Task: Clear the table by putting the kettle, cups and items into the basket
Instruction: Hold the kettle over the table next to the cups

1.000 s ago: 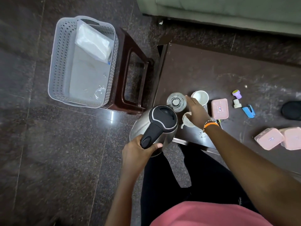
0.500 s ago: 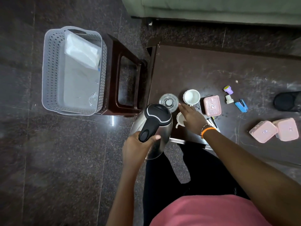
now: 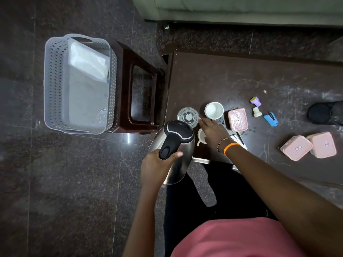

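While gripping the kettle (image 3: 173, 149) by its black handle off the desk (image 3: 241, 80) edge with the left hand (image 3: 157, 164), reaching the right hand (image 3: 213, 131), fingers straight and holding nothing, toward the glass (image 3: 187, 116). Waiting in the basket (image 3: 55, 80) already: one white packet (image 3: 89, 62). Remaining on the desk: white cup (image 3: 214, 110), pink boxes (image 3: 238, 120) and small bits.

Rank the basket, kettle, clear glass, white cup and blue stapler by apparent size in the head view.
1. basket
2. kettle, though it is held nearer the camera, which inflates it
3. clear glass and white cup: too alike to rank
4. blue stapler
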A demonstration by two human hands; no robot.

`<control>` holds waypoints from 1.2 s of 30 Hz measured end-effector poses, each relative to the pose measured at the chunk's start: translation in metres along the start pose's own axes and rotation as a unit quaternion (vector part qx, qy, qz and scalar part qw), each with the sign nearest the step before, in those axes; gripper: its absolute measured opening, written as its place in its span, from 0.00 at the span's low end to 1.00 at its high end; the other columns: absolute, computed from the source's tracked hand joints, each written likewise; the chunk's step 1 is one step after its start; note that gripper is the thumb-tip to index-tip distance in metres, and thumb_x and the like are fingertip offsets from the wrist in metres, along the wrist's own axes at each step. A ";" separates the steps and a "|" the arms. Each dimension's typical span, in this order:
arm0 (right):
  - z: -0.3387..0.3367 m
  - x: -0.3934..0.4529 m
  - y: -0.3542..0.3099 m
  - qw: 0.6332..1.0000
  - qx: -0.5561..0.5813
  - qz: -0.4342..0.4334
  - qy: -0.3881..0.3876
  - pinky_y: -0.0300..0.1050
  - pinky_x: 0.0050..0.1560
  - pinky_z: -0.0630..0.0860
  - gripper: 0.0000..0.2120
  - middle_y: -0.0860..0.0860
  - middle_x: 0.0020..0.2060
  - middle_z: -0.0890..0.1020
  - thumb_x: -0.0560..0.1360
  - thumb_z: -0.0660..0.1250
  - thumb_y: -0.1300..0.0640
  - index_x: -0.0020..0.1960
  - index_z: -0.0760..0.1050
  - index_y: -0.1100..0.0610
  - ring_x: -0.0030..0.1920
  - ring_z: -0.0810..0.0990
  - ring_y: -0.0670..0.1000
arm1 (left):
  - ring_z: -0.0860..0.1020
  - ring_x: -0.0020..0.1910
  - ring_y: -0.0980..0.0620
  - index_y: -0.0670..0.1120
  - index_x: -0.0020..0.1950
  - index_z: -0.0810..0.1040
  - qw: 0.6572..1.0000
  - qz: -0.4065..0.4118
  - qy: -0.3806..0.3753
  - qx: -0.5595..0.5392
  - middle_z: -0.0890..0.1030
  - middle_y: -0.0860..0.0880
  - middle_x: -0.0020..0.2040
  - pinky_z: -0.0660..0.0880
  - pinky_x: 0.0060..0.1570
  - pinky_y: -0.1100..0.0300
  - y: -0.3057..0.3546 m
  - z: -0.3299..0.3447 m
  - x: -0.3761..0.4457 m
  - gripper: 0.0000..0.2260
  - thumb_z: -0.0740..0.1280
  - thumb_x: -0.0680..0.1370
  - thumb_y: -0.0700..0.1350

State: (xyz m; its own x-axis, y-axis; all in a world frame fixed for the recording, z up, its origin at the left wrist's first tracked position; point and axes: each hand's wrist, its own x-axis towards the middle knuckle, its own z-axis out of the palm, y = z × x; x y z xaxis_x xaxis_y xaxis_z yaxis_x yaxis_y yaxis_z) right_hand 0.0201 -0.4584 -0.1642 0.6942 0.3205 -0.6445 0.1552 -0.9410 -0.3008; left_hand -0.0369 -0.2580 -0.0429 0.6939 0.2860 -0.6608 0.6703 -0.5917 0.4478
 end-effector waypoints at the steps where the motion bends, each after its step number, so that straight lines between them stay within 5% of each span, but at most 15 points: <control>1: 0.000 0.000 0.000 1.000 -0.003 0.001 -0.003 0.53 0.63 0.71 0.36 0.55 0.72 0.62 0.73 0.63 0.64 0.76 0.50 0.58 0.67 0.66 0.58 | 0.68 0.24 0.55 0.49 0.25 0.66 1.000 -0.002 -0.002 -0.003 0.70 0.58 0.18 0.63 0.29 0.60 0.000 0.001 0.000 0.24 0.74 0.62 0.63; 10: -0.003 0.001 0.000 0.999 -0.033 -0.004 -0.020 0.54 0.61 0.72 0.36 0.56 0.70 0.64 0.72 0.62 0.65 0.76 0.50 0.59 0.67 0.67 0.59 | 0.74 0.30 0.52 0.48 0.29 0.70 1.000 -0.001 -0.009 0.017 0.73 0.54 0.26 0.65 0.30 0.60 0.004 0.009 0.003 0.21 0.73 0.64 0.63; 28: -0.008 0.000 -0.002 0.998 -0.054 -0.001 -0.043 0.56 0.61 0.73 0.39 0.56 0.70 0.64 0.71 0.65 0.65 0.76 0.48 0.59 0.68 0.66 0.58 | 0.71 0.27 0.52 0.48 0.26 0.67 1.000 -0.004 -0.023 0.010 0.70 0.54 0.23 0.64 0.30 0.59 0.003 0.009 0.006 0.22 0.74 0.65 0.59; 36: -0.009 0.003 -0.003 0.996 -0.071 0.000 -0.049 0.57 0.61 0.73 0.38 0.56 0.69 0.64 0.71 0.65 0.64 0.76 0.49 0.60 0.68 0.65 0.58 | 0.78 0.35 0.48 0.47 0.31 0.71 0.999 -0.016 -0.029 0.025 0.76 0.52 0.30 0.68 0.32 0.60 0.011 0.007 0.009 0.21 0.72 0.66 0.63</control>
State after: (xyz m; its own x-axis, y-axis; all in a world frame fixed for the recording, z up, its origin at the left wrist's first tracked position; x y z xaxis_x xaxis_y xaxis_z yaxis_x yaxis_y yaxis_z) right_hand 0.0274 -0.4555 -0.1588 0.6232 0.3228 -0.7123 0.2583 -0.9447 -0.2021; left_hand -0.0252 -0.2677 -0.0479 0.6554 0.2611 -0.7088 0.6760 -0.6213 0.3963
